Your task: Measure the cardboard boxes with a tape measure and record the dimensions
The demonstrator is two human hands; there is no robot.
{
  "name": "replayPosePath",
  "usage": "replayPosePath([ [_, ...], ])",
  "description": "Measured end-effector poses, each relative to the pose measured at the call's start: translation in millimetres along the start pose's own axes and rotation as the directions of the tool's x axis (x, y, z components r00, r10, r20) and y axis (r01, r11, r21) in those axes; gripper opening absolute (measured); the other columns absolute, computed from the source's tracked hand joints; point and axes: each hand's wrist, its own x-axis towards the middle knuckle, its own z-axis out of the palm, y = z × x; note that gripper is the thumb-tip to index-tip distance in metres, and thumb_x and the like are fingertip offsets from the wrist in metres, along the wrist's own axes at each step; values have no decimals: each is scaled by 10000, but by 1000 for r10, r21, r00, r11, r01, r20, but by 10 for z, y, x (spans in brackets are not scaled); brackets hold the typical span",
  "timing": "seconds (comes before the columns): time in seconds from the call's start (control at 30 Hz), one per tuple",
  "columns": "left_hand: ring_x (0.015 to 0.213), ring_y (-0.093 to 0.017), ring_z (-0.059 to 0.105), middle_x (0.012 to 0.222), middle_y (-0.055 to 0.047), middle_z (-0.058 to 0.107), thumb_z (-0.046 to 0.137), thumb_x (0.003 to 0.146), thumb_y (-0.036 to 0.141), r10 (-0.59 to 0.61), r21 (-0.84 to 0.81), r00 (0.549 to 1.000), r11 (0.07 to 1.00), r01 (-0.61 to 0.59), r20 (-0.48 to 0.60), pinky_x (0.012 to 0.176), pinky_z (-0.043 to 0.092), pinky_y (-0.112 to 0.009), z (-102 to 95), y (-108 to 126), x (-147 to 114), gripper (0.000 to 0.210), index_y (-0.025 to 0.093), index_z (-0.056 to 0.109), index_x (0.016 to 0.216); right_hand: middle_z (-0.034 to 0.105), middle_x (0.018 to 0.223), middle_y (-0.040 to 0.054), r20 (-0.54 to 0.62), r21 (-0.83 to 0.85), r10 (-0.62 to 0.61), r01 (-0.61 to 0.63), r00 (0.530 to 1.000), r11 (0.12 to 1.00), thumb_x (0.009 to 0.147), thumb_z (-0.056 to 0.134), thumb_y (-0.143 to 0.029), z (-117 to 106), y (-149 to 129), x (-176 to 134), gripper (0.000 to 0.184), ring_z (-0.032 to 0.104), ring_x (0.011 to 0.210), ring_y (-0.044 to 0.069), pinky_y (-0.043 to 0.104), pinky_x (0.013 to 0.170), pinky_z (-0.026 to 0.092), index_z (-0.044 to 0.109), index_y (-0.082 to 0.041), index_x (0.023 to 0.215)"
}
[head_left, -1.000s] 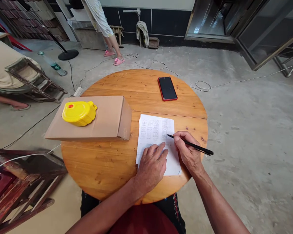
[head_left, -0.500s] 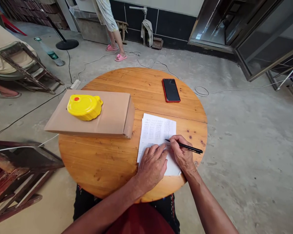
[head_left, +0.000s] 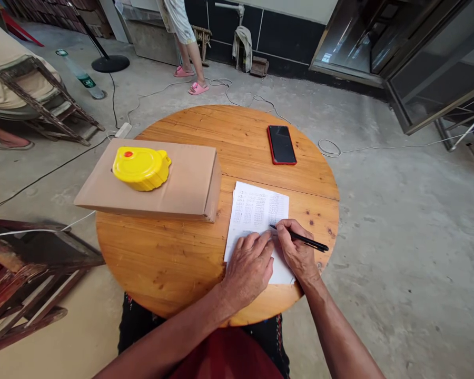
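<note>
Right hand [head_left: 298,250] closed round a black pen [head_left: 316,244] — thumb and fingers pinch it toward the tip, back end sticks out to the right. Tip is down at the paper, just beyond the left fingertips; can't tell if it touches

Left hand [head_left: 249,266] palm down on the lower part of the paper, fingers slightly bent and close together, gripping nothing. Paper [head_left: 247,213] lies on the round wooden worktop [head_left: 161,263], near the wearer's side. Upper part carries columns of small marks — too small to read

Phone [head_left: 282,145] in a red case lies screen up, dark, beyond the paper toward the far right edge. Cardboard box [head_left: 189,179] sits on the left, one corner out past the worktop edge; yellow plastic case [head_left: 142,167] with a red spot rests on top of it

On the floor past the worktop: bottle [head_left: 85,79], power strip [head_left: 123,130] close to the edge, and a person in pink slippers [head_left: 198,88] near the wall
</note>
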Motion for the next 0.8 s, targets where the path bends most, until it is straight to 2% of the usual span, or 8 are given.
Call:
replayPosePath([
  [0.8,1128,-266,481,1388,-65,554,524,908,190,-6,-23,1000,1000,6,3,914,435,-447,-2,-5,3,361,175,539,1268,605,631,-22,13,-27,-44,45,999,999,902,509,-265,-5,-29,-2,185,527,549,142,267,567,431,593,-212,745],
])
